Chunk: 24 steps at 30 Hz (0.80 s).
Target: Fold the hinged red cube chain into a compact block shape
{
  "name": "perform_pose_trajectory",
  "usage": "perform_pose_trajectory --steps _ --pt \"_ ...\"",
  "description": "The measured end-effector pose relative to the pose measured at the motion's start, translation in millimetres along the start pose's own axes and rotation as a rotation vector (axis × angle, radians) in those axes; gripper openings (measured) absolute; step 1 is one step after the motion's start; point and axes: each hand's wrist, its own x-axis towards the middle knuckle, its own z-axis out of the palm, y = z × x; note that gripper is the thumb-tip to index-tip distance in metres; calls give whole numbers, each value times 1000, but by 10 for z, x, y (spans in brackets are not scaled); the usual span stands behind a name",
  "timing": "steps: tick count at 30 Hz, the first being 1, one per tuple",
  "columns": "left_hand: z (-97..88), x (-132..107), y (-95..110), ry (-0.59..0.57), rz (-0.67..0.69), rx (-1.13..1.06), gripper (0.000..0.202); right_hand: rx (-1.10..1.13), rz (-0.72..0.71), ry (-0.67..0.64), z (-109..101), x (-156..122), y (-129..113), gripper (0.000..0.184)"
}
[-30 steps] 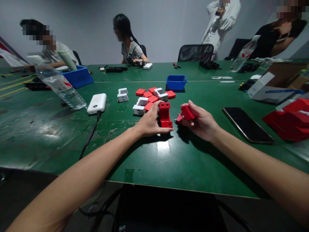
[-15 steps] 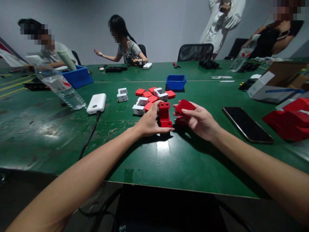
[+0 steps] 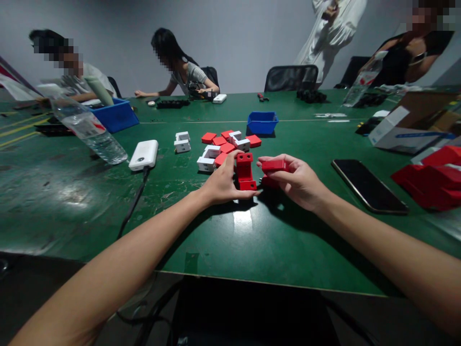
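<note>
My left hand [image 3: 225, 180] grips a red U-shaped bracket [image 3: 245, 172] with round holes in its end blocks, thumb at the near end and fingers at the far end. Just right of it, my right hand [image 3: 297, 180] pinches a flat red block [image 3: 274, 166] between thumb and fingers. Below that block is another red piece [image 3: 270, 181], partly hidden by the right hand; small pins stick out of its left side. Behind the left hand lies a pile of red blocks [image 3: 227, 147] with white U-shaped brackets [image 3: 209, 158] among them. The two hands are apart.
A black phone [image 3: 369, 186] and red pieces in plastic [image 3: 428, 180] lie at right. At left are a white power bank [image 3: 143, 155] with a cable and a tilted water bottle [image 3: 88, 126]. A small blue bin [image 3: 262, 123] stands beyond the pile. Several people are across the table.
The red block in my right hand has turned from showing its broad face to showing its narrow side. My left hand stays in place. A person opposite has lowered an arm to the table.
</note>
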Motion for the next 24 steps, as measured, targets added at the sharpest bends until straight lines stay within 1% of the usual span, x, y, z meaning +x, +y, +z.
perform_pose_trajectory --steps 3,7,16,18,21,24 --pt "-3 1 0 -10 -7 2 98 3 -54 3 -1 4 7 30" --pt "-10 -1 4 -17 -15 1 98 2 -71 -3 -2 9 14 31" --pt "-20 -3 24 -17 -23 -4 98 27 -11 24 29 -6 2 34" --pt "-17 -4 15 -14 -15 -2 98 49 6 20 35 -4 -10 30" --pt "-13 -2 6 -9 -8 -5 98 89 33 25 46 2 -21 19" --pt "-9 -1 6 -9 -6 -7 98 99 50 31 54 -1 -18 22"
